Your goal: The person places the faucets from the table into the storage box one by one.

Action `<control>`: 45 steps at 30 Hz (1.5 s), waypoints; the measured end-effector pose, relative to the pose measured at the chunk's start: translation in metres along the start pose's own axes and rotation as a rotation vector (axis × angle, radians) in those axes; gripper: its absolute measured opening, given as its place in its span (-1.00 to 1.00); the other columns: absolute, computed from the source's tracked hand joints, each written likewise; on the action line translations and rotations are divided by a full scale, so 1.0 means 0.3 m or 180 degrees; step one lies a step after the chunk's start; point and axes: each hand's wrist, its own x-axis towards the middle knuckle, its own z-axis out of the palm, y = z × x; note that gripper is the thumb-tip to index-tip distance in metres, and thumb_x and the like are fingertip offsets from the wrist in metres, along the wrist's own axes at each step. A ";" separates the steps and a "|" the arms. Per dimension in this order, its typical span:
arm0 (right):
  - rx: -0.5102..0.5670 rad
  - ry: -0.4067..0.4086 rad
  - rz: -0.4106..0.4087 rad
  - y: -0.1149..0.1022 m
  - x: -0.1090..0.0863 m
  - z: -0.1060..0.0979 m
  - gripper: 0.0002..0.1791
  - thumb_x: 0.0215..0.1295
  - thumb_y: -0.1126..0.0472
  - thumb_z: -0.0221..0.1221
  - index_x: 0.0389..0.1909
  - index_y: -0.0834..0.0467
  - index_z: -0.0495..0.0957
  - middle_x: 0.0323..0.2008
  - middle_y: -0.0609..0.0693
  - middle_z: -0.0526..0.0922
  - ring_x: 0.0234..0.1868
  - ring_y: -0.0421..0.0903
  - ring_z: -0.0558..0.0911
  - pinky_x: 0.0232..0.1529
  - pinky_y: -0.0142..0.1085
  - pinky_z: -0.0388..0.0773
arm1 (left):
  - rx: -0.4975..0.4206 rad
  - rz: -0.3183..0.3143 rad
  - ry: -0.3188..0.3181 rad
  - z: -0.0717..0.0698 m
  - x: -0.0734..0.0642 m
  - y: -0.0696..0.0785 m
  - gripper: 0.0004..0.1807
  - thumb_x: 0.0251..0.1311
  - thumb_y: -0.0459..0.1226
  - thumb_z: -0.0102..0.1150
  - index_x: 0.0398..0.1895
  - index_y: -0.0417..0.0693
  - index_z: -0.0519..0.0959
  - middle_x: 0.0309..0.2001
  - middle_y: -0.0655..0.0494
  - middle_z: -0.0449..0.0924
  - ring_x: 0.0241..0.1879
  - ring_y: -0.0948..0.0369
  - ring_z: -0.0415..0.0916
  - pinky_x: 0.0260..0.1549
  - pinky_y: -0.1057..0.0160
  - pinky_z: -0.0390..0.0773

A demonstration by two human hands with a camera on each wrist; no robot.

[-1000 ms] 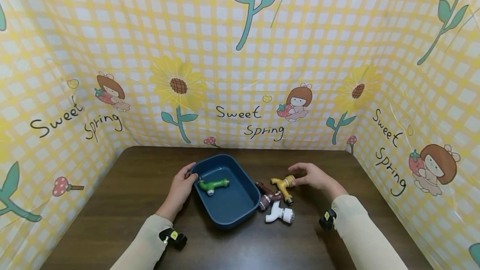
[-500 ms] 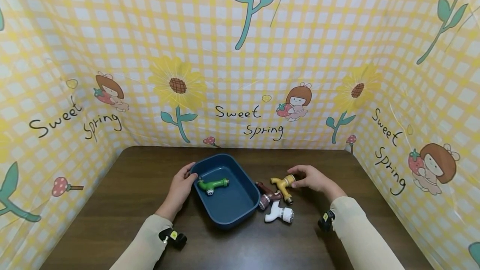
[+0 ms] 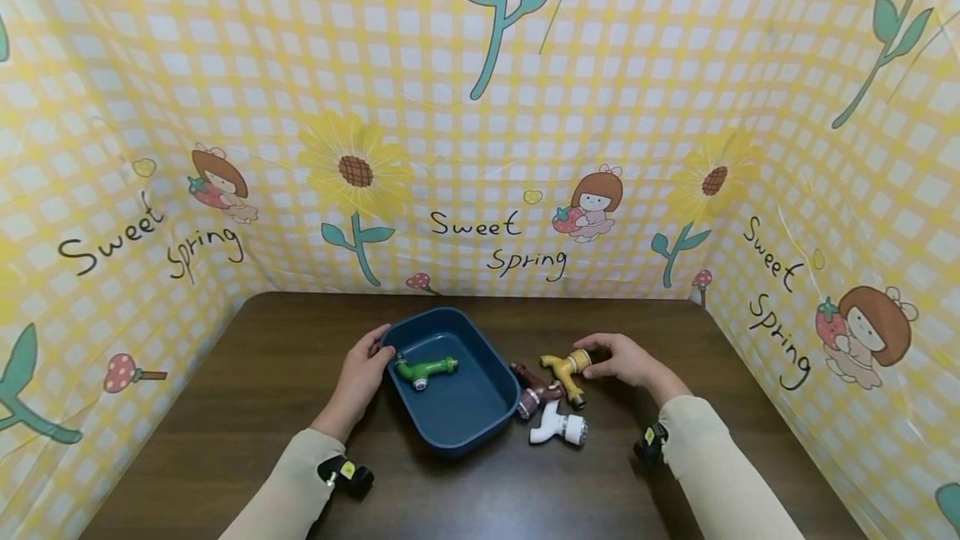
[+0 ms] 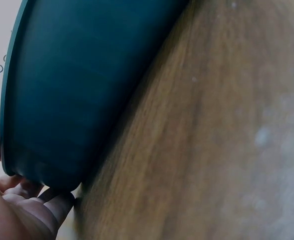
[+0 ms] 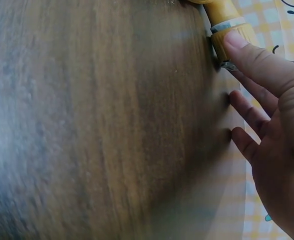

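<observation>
My left hand (image 3: 360,377) grips the far-left corner of a dark blue plastic basin (image 3: 450,450), thumb over the rim and fingers along the outer wall (image 4: 82,80). Inside the basin, toward its left side, lies a green tap (image 3: 429,370). To the right of it on the table, my right hand (image 3: 627,360) pinches the handle end of a yellow tap (image 3: 559,367) between thumb and forefinger. In the right wrist view the thumb presses on the tap's ribbed yellow knob (image 5: 221,42), and the other fingers are spread beyond it.
A dark red-brown tap (image 3: 531,397) lies against the basin's right side. Nearer the front is a white tap (image 3: 552,427) with a ribbed knob. The brown wooden table (image 3: 247,415) is enclosed by a yellow checked cloth (image 3: 480,148) at the back and sides.
My right hand and forearm have shifted very slightly toward the front, with the fingers staying at the yellow tap's knob. The left hand, basin and other taps look unmoved.
</observation>
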 end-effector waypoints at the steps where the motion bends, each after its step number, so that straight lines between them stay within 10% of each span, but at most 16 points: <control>1: -0.0012 0.0001 0.0018 0.001 0.000 0.000 -0.47 0.22 0.16 0.45 0.23 0.07 0.62 0.14 0.02 0.67 0.08 -0.01 0.57 0.09 -0.17 0.49 | -0.0004 0.0000 0.0004 0.000 0.001 0.000 -0.43 0.53 -0.27 -0.03 0.55 -0.11 0.26 0.49 -0.19 0.30 0.42 0.01 0.30 0.38 -0.02 0.30; 45: 0.0132 0.0728 0.0260 -0.005 -0.035 -0.011 -0.54 0.15 -0.01 0.49 0.05 0.07 0.70 -0.09 -0.03 0.73 -0.06 -0.06 0.63 0.01 -0.15 0.51 | -0.0034 0.0038 -0.0028 -0.002 -0.004 0.005 -0.43 0.53 -0.29 -0.05 0.56 -0.12 0.25 0.48 -0.20 0.32 0.41 0.01 0.30 0.37 -0.03 0.31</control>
